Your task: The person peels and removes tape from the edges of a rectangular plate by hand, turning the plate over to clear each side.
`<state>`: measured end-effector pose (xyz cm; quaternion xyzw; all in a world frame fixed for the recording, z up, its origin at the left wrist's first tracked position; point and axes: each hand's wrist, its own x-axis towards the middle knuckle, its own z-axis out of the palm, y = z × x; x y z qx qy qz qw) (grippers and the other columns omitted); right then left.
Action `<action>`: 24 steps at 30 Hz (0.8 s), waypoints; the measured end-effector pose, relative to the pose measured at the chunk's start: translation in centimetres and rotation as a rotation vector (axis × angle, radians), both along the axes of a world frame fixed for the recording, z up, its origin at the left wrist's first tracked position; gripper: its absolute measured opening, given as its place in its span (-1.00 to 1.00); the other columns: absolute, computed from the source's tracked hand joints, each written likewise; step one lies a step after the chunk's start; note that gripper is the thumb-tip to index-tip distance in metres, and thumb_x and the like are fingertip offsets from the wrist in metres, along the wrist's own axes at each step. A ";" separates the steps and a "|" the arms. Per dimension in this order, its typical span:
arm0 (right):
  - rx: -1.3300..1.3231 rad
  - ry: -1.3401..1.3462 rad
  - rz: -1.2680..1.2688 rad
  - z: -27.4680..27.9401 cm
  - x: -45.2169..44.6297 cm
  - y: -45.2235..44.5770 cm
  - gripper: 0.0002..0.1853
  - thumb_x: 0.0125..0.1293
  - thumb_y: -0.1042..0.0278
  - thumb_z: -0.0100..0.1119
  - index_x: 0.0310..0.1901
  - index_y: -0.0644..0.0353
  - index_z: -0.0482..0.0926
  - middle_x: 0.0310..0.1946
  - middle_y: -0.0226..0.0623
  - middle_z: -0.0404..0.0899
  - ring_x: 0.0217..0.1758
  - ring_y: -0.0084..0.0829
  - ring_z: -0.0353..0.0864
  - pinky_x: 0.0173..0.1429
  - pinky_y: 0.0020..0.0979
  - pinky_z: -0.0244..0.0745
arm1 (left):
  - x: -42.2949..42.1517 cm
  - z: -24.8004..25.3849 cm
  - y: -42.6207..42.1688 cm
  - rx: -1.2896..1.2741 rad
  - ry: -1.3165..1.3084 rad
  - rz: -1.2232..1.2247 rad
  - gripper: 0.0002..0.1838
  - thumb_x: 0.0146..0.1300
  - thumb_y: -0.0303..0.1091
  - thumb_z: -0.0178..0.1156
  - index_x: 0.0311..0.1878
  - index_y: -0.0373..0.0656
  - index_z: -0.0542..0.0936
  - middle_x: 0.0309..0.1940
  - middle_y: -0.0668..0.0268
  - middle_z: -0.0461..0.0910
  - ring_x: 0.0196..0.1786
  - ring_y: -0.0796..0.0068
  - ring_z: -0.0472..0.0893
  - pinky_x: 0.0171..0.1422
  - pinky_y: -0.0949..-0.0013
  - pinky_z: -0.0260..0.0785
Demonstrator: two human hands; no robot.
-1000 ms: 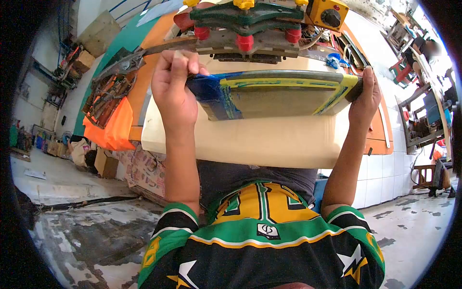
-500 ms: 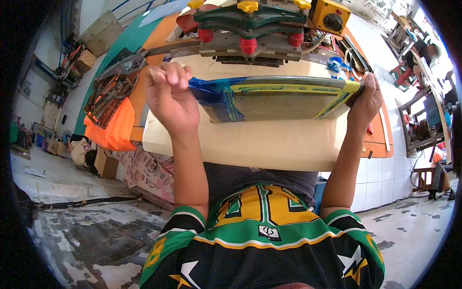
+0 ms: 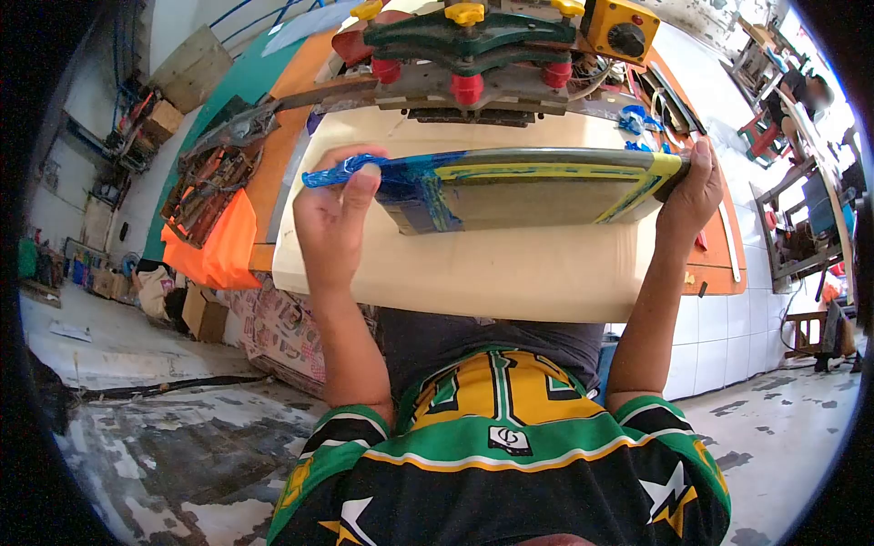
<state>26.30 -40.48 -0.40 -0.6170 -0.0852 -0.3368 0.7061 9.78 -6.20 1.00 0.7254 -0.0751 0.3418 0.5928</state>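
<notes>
A screen-printing frame (image 3: 519, 196) with a pale mesh panel, edged in yellow and blue tape, is held tilted above the cream sheet (image 3: 510, 268). My right hand (image 3: 694, 189) grips its right end, thumb on the top edge. At the opposite corner my left hand (image 3: 332, 218) is closed on a crumpled strip of blue tape (image 3: 339, 171). The thumb presses on the strip, whose end sticks out to the left. The fingers behind it are partly hidden.
A press with yellow knobs and red feet (image 3: 469, 55) stands behind the frame, beside a yellow control box (image 3: 621, 27). Tools fill a wooden tray (image 3: 211, 187) at left, near an orange cloth (image 3: 214, 246). Blue tape scraps (image 3: 637, 120) lie at right. A person (image 3: 803, 96) sits far right.
My left hand has turned and moved slightly down, its fingers now behind the blue tape and its thumb on top. A loose tape end now shows at left. My right hand stays put.
</notes>
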 end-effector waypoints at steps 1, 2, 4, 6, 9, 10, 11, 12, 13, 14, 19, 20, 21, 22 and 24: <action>0.005 0.006 -0.032 -0.1 0.1 0.0 -0.63 0.61 0.09 0.12 -0.35 0.15 0.52 -0.49 -0.55 0.40 -0.44 -0.75 0.33 -0.34 -0.58 0.24 | 0.0 -0.2 -0.9 -0.017 0.005 0.079 -0.63 0.52 -0.17 0.29 0.08 -0.36 0.63 -0.04 0.22 0.72 0.02 0.55 0.63 0.16 0.49 0.41; 0.000 0.007 -0.031 -0.1 0.0 0.0 -0.63 0.61 0.09 0.12 -0.35 0.15 0.52 -0.49 -0.55 0.40 -0.44 -0.75 0.33 -0.34 -0.58 0.24 | 0.1 -0.4 -1.6 -0.035 0.011 0.158 -0.72 0.54 -0.27 0.26 0.03 -0.37 0.65 -0.07 0.23 0.73 -0.01 0.57 0.63 0.15 0.51 0.42; -0.028 0.019 -0.033 -0.1 -0.3 -0.2 -0.64 0.61 0.10 0.11 -0.34 0.14 0.53 -0.50 -0.55 0.39 -0.44 -0.75 0.33 -0.35 -0.58 0.23 | 0.9 -0.7 -2.7 -0.049 -0.080 0.204 -0.76 0.56 -0.33 0.23 -0.03 -0.38 0.67 -0.11 0.22 0.74 -0.04 0.54 0.66 0.13 0.49 0.45; -0.020 0.028 -0.028 -0.2 -0.3 -0.3 -0.64 0.61 0.09 0.11 -0.35 0.14 0.53 -0.50 -0.55 0.38 -0.45 -0.74 0.32 -0.35 -0.58 0.23 | 1.3 -0.8 -3.3 -0.059 -0.176 0.246 -0.79 0.57 -0.39 0.19 -0.09 -0.38 0.69 -0.15 0.21 0.76 -0.07 0.51 0.69 0.11 0.47 0.48; -0.014 0.024 -0.035 0.1 -0.6 -0.1 -0.63 0.61 0.09 0.10 -0.36 0.13 0.52 -0.51 -0.55 0.36 -0.45 -0.73 0.31 -0.35 -0.58 0.22 | 1.9 -0.9 -3.5 0.096 -0.241 0.439 -0.78 0.56 -0.40 0.19 -0.14 -0.39 0.70 -0.19 0.19 0.78 -0.11 0.45 0.73 0.05 0.44 0.54; -0.017 0.014 -0.043 0.1 -0.6 -0.1 -0.63 0.61 0.09 0.10 -0.37 0.13 0.51 -0.51 -0.55 0.35 -0.45 -0.73 0.30 -0.35 -0.58 0.21 | 2.2 -0.9 -3.3 0.208 -0.322 0.509 -0.78 0.55 -0.41 0.20 -0.16 -0.38 0.71 -0.20 0.19 0.78 -0.13 0.42 0.75 0.01 0.41 0.56; -0.018 0.015 -0.044 0.1 -0.6 -0.2 -0.63 0.61 0.09 0.10 -0.37 0.13 0.51 -0.51 -0.55 0.35 -0.45 -0.73 0.30 -0.35 -0.58 0.21 | 2.4 -0.9 -3.2 0.322 -0.402 0.580 -0.79 0.55 -0.42 0.20 -0.17 -0.37 0.72 -0.22 0.19 0.79 -0.16 0.40 0.76 -0.03 0.39 0.59; -0.014 -0.001 -0.033 -0.1 -0.5 -0.3 -0.62 0.61 0.08 0.10 -0.37 0.12 0.50 -0.51 -0.56 0.34 -0.46 -0.73 0.29 -0.35 -0.58 0.20 | 2.3 -0.8 -3.1 0.322 -0.401 0.577 -0.79 0.55 -0.42 0.20 -0.17 -0.37 0.72 -0.22 0.19 0.79 -0.16 0.40 0.76 -0.03 0.39 0.59; -0.010 -0.016 -0.024 -0.3 -0.5 -0.5 -0.62 0.61 0.08 0.10 -0.38 0.11 0.49 -0.51 -0.56 0.34 -0.46 -0.74 0.28 -0.36 -0.58 0.20 | 2.2 -0.6 -3.2 0.376 -0.413 0.598 -0.74 0.57 -0.39 0.16 -0.18 -0.40 0.69 -0.20 0.12 0.78 -0.16 0.32 0.76 0.00 0.33 0.61; -0.011 -0.013 -0.030 -0.3 -0.5 -0.6 -0.62 0.61 0.08 0.10 -0.38 0.11 0.49 -0.51 -0.56 0.34 -0.46 -0.74 0.28 -0.36 -0.58 0.20 | 2.1 -0.6 -3.3 0.430 -0.425 0.617 -0.70 0.59 -0.36 0.12 -0.19 -0.42 0.67 -0.19 0.05 0.77 -0.15 0.24 0.76 0.03 0.26 0.64; -0.014 -0.018 0.019 -0.5 0.4 -0.9 -0.61 0.62 0.07 0.10 -0.38 0.11 0.48 -0.52 -0.56 0.33 -0.48 -0.74 0.27 -0.38 -0.57 0.18 | 2.6 -1.6 -4.9 -0.129 -0.437 0.349 -0.71 0.62 -0.30 0.06 -0.25 -0.29 0.52 -0.30 0.04 0.69 -0.28 0.21 0.72 -0.05 0.15 0.66; -0.014 -0.018 0.019 -0.5 0.5 -0.8 -0.61 0.62 0.07 0.10 -0.38 0.11 0.48 -0.52 -0.56 0.33 -0.48 -0.74 0.27 -0.38 -0.57 0.18 | 2.6 -1.6 -5.0 -0.292 -0.416 0.279 -0.70 0.63 -0.27 0.04 -0.27 -0.23 0.46 -0.34 0.06 0.66 -0.29 0.21 0.70 -0.05 0.11 0.66; -0.021 -0.015 0.008 -0.3 0.5 -0.7 -0.59 0.62 0.05 0.09 -0.38 0.13 0.49 -0.52 -0.54 0.36 -0.48 -0.72 0.30 -0.39 -0.57 0.20 | 2.7 -1.7 -4.9 -0.293 -0.417 0.279 -0.70 0.63 -0.27 0.04 -0.27 -0.23 0.46 -0.34 0.06 0.66 -0.29 0.21 0.70 -0.05 0.11 0.66; -0.028 -0.012 -0.003 -0.3 0.5 -0.6 -0.58 0.62 0.04 0.08 -0.38 0.15 0.49 -0.52 -0.52 0.39 -0.48 -0.70 0.33 -0.40 -0.57 0.22 | 2.9 -1.9 -4.7 -0.392 -0.430 0.220 -0.70 0.64 -0.24 0.04 -0.26 -0.20 0.45 -0.34 0.09 0.64 -0.28 0.21 0.69 -0.04 0.08 0.65; -0.033 -0.001 -0.006 -0.5 0.5 -0.7 -0.58 0.62 0.04 0.09 -0.38 0.15 0.50 -0.52 -0.52 0.39 -0.49 -0.70 0.32 -0.40 -0.56 0.21 | 2.7 -2.0 -4.3 -0.490 -0.441 0.161 -0.69 0.64 -0.20 0.05 -0.26 -0.16 0.43 -0.34 0.12 0.62 -0.28 0.21 0.68 -0.02 0.04 0.64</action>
